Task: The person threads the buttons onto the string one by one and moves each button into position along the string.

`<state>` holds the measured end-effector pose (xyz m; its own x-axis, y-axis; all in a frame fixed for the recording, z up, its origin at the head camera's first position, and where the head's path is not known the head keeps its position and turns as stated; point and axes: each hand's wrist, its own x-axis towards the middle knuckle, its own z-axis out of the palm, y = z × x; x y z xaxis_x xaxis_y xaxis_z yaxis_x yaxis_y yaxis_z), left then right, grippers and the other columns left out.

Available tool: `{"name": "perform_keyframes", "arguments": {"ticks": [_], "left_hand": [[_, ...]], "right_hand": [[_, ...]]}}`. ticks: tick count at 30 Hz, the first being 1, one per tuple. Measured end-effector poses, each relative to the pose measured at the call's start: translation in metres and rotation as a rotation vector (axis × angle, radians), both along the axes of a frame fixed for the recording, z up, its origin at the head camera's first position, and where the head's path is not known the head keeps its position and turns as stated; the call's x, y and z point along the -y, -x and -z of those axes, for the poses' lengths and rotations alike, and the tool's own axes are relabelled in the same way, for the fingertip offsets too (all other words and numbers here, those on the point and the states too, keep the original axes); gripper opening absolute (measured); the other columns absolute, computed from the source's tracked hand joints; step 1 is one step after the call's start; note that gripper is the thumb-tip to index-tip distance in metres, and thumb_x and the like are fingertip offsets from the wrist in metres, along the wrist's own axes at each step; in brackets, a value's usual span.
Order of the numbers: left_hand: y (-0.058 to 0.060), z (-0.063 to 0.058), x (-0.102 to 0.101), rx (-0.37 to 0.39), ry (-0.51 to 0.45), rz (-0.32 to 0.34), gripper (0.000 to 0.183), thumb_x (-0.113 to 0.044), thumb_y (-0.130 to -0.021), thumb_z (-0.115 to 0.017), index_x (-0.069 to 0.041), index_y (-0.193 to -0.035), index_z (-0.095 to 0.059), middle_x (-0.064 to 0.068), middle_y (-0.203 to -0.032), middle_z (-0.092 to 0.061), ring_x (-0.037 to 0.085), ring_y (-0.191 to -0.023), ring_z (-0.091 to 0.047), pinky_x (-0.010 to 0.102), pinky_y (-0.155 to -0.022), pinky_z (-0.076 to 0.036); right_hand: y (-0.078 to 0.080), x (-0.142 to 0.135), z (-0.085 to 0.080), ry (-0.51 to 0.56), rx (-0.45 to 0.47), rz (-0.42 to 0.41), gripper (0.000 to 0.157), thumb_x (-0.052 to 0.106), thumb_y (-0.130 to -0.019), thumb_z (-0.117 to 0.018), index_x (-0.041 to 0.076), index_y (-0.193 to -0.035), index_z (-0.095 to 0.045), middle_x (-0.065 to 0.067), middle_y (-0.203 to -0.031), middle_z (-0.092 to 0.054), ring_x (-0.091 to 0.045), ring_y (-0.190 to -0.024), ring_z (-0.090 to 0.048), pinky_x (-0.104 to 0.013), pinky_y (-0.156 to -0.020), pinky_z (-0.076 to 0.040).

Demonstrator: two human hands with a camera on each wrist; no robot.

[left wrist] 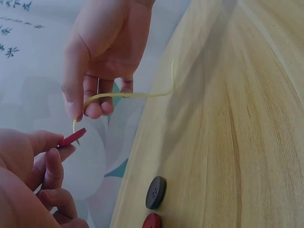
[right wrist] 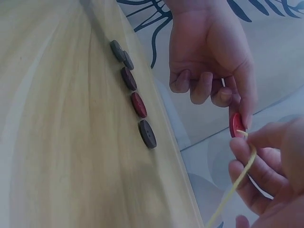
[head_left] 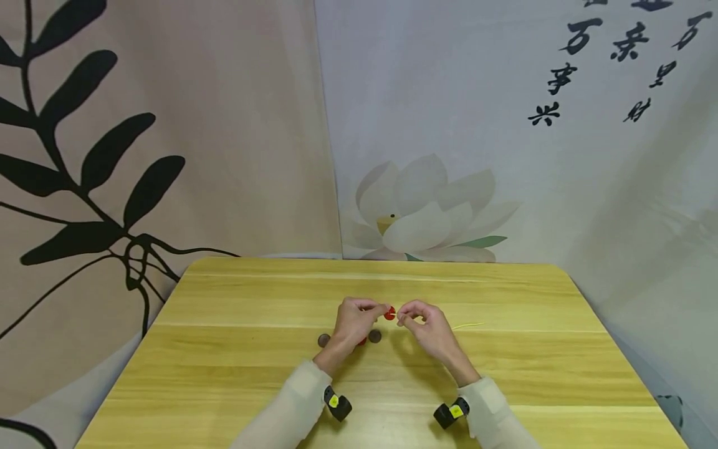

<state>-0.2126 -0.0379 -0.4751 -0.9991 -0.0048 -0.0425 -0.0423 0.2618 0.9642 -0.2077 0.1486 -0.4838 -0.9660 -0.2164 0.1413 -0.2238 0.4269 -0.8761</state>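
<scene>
Between thumb and fingers, my left hand pinches a red button above the table. My right hand pinches a yellow string close to that button. In the left wrist view the string passes through the red button, a short tip showing on its far side. The rest of the string trails loose from the right fingers. On the table below lie dark buttons and another red button, roughly in a row; in the head view the left hand partly hides them.
The wooden table reaches back to a printed cloth backdrop with leaves, a lotus and dark characters. Several buttons, among them a dark one, lie close under the left wrist. Each wrist wears a black camera.
</scene>
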Motion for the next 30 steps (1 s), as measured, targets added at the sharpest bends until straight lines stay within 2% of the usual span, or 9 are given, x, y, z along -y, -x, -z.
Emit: {"name": "perform_keyframes", "arguments": {"ticks": [6,15,18,23,27,30], "left_hand": [[-0.0010,0.0000,-0.0016,0.012,-0.011,-0.005,0.016,-0.026,-0.087,-0.074,-0.013,-0.080,-0.081,0.004,-0.074,-0.069,0.010,-0.054,-0.043,0.023,-0.045,-0.030],[-0.0019,0.0019,-0.0032,0.014,-0.031,-0.011,0.017,-0.025,-0.087,-0.075,-0.011,-0.081,-0.081,0.013,-0.076,-0.069,0.010,-0.053,-0.043,0.022,-0.046,-0.033],[-0.0023,0.0022,-0.0039,0.027,-0.041,-0.016,0.016,-0.024,-0.087,-0.075,-0.011,-0.080,-0.080,0.010,-0.068,-0.065,0.009,-0.047,-0.038,0.022,-0.041,-0.030],[-0.0026,0.0019,-0.0051,0.039,-0.048,-0.022,0.016,-0.023,-0.087,-0.075,-0.010,-0.078,-0.080,-0.003,-0.054,-0.052,0.008,-0.043,-0.034,0.022,-0.040,-0.027],[-0.0025,0.0001,-0.0048,0.037,-0.039,-0.032,0.019,-0.023,-0.088,-0.074,-0.009,-0.077,-0.079,-0.006,-0.052,-0.048,0.009,-0.046,-0.035,0.023,-0.043,-0.027],[-0.0023,-0.0011,-0.0042,0.035,-0.033,-0.040,0.020,-0.023,-0.088,-0.074,-0.008,-0.075,-0.078,-0.005,-0.050,-0.044,0.009,-0.045,-0.034,0.023,-0.042,-0.027]], "right_hand": [[-0.0007,0.0012,-0.0012,0.006,0.004,0.006,0.010,0.011,-0.096,-0.064,0.017,-0.094,-0.071,0.006,-0.080,-0.069,-0.015,-0.089,-0.062,-0.046,-0.089,-0.038],[-0.0007,0.0025,-0.0030,-0.003,-0.010,-0.001,0.011,0.007,-0.094,-0.065,0.016,-0.092,-0.071,0.004,-0.080,-0.069,-0.015,-0.085,-0.062,-0.037,-0.082,-0.037],[-0.0004,0.0030,-0.0013,-0.006,-0.007,-0.004,0.012,0.006,-0.093,-0.065,0.017,-0.092,-0.070,0.003,-0.080,-0.069,-0.013,-0.085,-0.062,-0.037,-0.083,-0.037],[-0.0011,0.0040,0.0006,-0.003,-0.014,-0.004,0.013,0.005,-0.093,-0.066,0.017,-0.094,-0.070,0.005,-0.080,-0.069,-0.013,-0.085,-0.062,-0.040,-0.084,-0.039],[-0.0009,0.0044,0.0007,0.015,-0.016,-0.005,0.016,0.004,-0.091,-0.066,0.014,-0.104,-0.068,0.004,-0.081,-0.071,-0.016,-0.090,-0.063,-0.045,-0.087,-0.039],[-0.0002,0.0052,0.0001,0.015,-0.008,-0.022,0.022,0.008,-0.091,-0.069,0.013,-0.113,-0.065,0.002,-0.083,-0.072,-0.017,-0.092,-0.062,-0.041,-0.083,-0.041]]}}
